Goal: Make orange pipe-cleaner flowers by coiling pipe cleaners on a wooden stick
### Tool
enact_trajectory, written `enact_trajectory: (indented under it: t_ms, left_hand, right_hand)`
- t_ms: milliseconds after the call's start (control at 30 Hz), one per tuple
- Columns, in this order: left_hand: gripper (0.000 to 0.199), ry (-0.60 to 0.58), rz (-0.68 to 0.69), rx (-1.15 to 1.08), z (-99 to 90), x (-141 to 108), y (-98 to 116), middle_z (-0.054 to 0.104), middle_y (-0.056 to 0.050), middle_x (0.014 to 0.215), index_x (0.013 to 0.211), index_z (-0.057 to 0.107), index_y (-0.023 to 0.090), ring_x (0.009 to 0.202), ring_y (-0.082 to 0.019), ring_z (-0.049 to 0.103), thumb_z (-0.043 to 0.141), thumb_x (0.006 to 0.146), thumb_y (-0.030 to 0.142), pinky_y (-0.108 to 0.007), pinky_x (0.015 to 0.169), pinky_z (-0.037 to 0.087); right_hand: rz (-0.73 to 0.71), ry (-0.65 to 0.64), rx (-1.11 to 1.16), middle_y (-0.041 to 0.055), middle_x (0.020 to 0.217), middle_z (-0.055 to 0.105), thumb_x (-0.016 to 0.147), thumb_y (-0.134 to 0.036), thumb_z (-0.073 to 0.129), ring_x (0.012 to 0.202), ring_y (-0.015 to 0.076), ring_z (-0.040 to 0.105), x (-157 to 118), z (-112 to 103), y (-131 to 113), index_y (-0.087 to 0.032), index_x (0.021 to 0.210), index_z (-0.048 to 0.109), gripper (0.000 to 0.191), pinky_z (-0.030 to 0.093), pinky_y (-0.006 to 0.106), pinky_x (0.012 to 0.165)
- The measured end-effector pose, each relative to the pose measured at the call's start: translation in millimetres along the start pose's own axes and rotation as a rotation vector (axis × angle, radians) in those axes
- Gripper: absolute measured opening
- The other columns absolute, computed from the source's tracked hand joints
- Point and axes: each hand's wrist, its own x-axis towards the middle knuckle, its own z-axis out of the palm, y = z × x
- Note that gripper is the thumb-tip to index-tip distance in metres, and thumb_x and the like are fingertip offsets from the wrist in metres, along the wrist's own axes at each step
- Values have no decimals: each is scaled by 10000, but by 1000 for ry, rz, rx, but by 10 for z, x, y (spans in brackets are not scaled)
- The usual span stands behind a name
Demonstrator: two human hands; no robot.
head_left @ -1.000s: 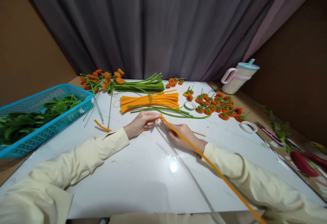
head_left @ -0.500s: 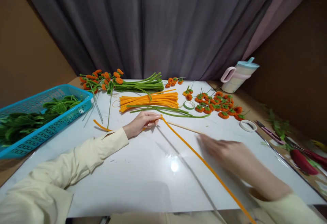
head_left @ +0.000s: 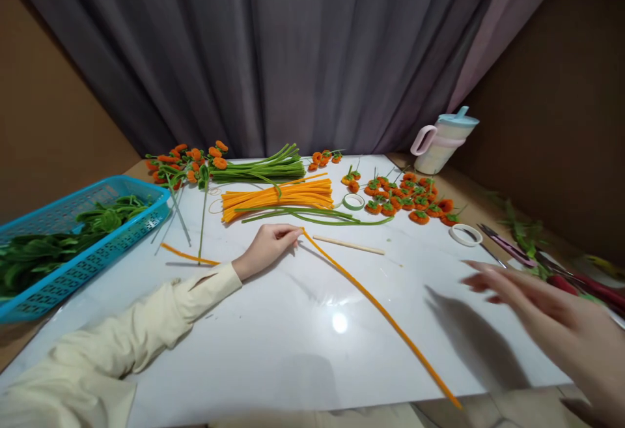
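My left hand (head_left: 271, 245) pinches an orange pipe cleaner (head_left: 374, 299) near the middle of the white table. One long end slants down to the right past the front edge; a shorter orange end (head_left: 188, 255) shows left of my wrist. Over the right side of the table hangs my right hand (head_left: 532, 314), fingers stretched out and holding nothing. A thin wooden stick (head_left: 349, 245) lies just right of my left fingertips, touched by neither hand. Behind it are a bundle of orange pipe cleaners (head_left: 278, 197) and loose green pipe cleaners (head_left: 303, 214).
At left stands a blue basket (head_left: 92, 255) of green leaves. Orange fuzzy flowers (head_left: 407, 197) cover the back right, near rolls of tape (head_left: 465, 235) and scissors (head_left: 508, 244). A tumbler (head_left: 444, 141) stands behind them. Green pipe cleaners (head_left: 263, 169) are bundled at the back.
My right hand has let go of the wooden stick and moved right. The stick now lies on the table. My left hand keeps its pinch on the orange pipe cleaner.
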Motion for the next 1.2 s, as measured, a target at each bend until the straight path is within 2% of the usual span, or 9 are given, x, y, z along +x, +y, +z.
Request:
enact_trajectory:
  t_ms: [100, 200, 300, 433, 533, 700, 833, 933, 1200]
  left_hand:
    - [266, 26, 243, 207, 43, -86, 7, 633, -42, 668, 779, 678, 124, 618, -119, 533, 510, 861, 314, -222, 611, 415]
    - [244, 92, 452, 368, 45, -146, -15, 608, -37, 655, 849, 672, 131, 589, -113, 516, 468, 891, 259, -222, 594, 409]
    - [223, 163, 577, 460, 22, -157, -65, 602, -44, 673, 870, 655, 125, 612, -118, 534, 452, 900, 213, -223, 607, 420]
    - [205, 217, 621, 513, -13, -113, -154, 609, -48, 689, 877, 644, 118, 627, -123, 554, 454, 900, 192, -225, 608, 434]
    - [194, 246, 618, 525, -22, -82, -202, 624, -49, 725, 888, 639, 132, 668, -131, 568, 457, 901, 197, -235, 638, 450]
    - [196, 191, 621, 593, -20, -76, -208, 619, -59, 783, 919, 632, 144, 752, -154, 561, 442, 907, 188, -270, 703, 464]
    - [200, 181, 641, 612, -21, -76, -200, 619, -67, 797, 917, 627, 136, 766, -161, 553, 432, 910, 183, -285, 713, 467]
    - [196, 200, 636, 579, -17, -70, -206, 623, -73, 814, 965, 621, 127, 775, -161, 561, 441, 903, 172, -282, 713, 469]
    - [210, 204, 551, 501, -11, -61, -221, 618, -62, 804, 996, 636, 128, 736, -142, 574, 461, 897, 189, -250, 668, 458]
  right_hand:
    - [-125, -268, 252, 98, 1011, 686, 869, -467, 485, 734, 191, 674, 428, 335, -627, -271, 1031, 648, 302, 498, 226, 453]
    - [-294, -452, 351, 88, 1033, 664, 877, -413, 489, 829, 190, 648, 770, 803, -1080, -219, 1134, 576, 333, 533, 286, 681]
    - [-330, -586, 462, 65, 793, 651, 890, -388, 461, 682, 165, 611, 980, 1255, -1274, -150, 903, 597, 275, 500, 292, 619]
    - [-108, -752, 952, 35, 709, 611, 880, -441, 459, 535, 109, 576, 1085, 1630, -1313, -137, 839, 527, 315, 441, 211, 455]
    - [7, -781, 1151, 36, 736, 617, 841, -463, 529, 501, 93, 572, 1059, 1718, -1307, -135, 934, 518, 341, 415, 176, 392]
    - [96, -760, 1246, 44, 778, 631, 831, -451, 556, 460, 84, 558, 987, 1698, -1321, -133, 966, 549, 345, 429, 180, 361]
    - [93, -726, 1172, 12, 656, 641, 867, -433, 511, 294, 24, 375, 986, 1664, -1352, -131, 1009, 572, 340, 274, 155, 287]
    - [108, -722, 1168, -3, 595, 630, 873, -408, 509, 276, 10, 284, 993, 1639, -1370, -128, 1053, 579, 341, 175, 158, 276]
    - [170, -747, 1239, -22, 544, 612, 859, -390, 527, 271, 21, 276, 978, 1647, -1361, -137, 1152, 540, 387, 250, 143, 267]
